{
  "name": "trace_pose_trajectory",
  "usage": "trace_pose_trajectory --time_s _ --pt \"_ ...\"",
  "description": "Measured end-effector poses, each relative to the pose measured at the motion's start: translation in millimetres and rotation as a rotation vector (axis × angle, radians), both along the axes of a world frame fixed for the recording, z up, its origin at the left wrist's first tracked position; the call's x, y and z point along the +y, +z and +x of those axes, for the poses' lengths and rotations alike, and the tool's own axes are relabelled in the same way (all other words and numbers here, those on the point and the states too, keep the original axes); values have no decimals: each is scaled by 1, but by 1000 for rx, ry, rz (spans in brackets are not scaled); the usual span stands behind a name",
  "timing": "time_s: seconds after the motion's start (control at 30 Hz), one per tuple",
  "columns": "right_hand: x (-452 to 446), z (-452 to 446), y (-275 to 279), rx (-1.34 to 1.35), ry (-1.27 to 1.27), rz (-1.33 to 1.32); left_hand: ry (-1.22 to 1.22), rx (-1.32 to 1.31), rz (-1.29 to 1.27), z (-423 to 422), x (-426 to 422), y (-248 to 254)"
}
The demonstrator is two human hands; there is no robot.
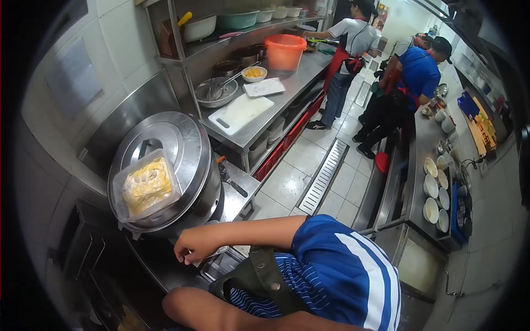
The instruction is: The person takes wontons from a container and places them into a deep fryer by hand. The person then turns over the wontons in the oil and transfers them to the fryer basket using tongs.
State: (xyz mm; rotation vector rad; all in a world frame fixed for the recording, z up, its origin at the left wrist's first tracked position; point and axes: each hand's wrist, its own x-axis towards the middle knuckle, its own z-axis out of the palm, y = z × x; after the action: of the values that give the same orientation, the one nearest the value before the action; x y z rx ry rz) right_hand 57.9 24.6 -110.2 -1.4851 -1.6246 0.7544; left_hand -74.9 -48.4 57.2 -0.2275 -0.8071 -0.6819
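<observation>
My right hand point(197, 244) is at the lower middle, its fingers curled downward beside the steel counter. A pale edge shows under it, but I cannot make out what it grips. My left arm point(207, 310) crosses the bottom with the elbow bent; its hand is out of view. Near my right hand stands a large round steel pot point(190, 132) with its lid on. On that lid rests a clear plastic tub point(117, 190) holding yellow, white-dusted food point(147, 186). A black-handled tool point(234, 185) lies on the counter beside the pot.
A steel shelf unit holds a white cutting board point(241, 114), a white tray point(265, 87), a bowl with a whisk point(216, 92) and an orange bucket point(284, 53). Several white bowls point(431, 186) stand on the right counter. Co-workers point(418, 71) stand by the aisle's floor drain point(324, 176).
</observation>
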Motion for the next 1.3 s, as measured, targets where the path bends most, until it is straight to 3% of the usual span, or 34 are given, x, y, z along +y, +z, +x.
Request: trace_pose_trajectory --time_s 0.07,0.1,0.17,0.2,0.27,0.3,0.4,0.47,0.57,0.6,0.67,0.73,0.8,0.9,1.13,1.2,1.3 --pt "4 5 0 -21 20 71 647 -626 284 16 19 -12" --pt "2 10 6 -13 -45 58 684 -621 291 18 31 -15" --pt "1 24 18 -69 -276 54 1260 -708 489 17 62 -22" --pt "0 31 27 16 -363 12 1345 -657 524 11 83 -24" --pt "0 52 40 5 -492 -6 1552 -810 1137 -4 127 -31" --pt "2 66 45 -38 -533 -67 1632 -734 1187 -4 143 -37" --pt "18 106 50 -115 -572 -22 1423 -279 1533 -1 180 -70" --pt "38 135 47 -95 -586 -61 1435 105 1718 11 190 -93" --pt "79 172 46 -335 -520 -97 1519 386 1930 29 205 -130" --pt "92 177 46 -412 -487 -101 1477 419 1934 34 208 -133" --pt "118 188 46 -407 -430 -112 1536 325 2184 50 220 -137" --pt "144 201 39 -531 -210 -1 1517 329 2167 66 230 -143" --pt "161 205 31 -574 -159 -55 1389 321 2166 80 236 -146" --pt "174 213 26 -747 -53 -91 1380 266 2157 93 239 -153" --pt "185 226 38 -638 155 -82 1391 350 2196 93 242 -151" --pt "185 231 43 -464 353 -113 1345 419 2183 90 239 -151" --pt "177 229 58 -336 316 -237 1371 461 2097 83 236 -154"
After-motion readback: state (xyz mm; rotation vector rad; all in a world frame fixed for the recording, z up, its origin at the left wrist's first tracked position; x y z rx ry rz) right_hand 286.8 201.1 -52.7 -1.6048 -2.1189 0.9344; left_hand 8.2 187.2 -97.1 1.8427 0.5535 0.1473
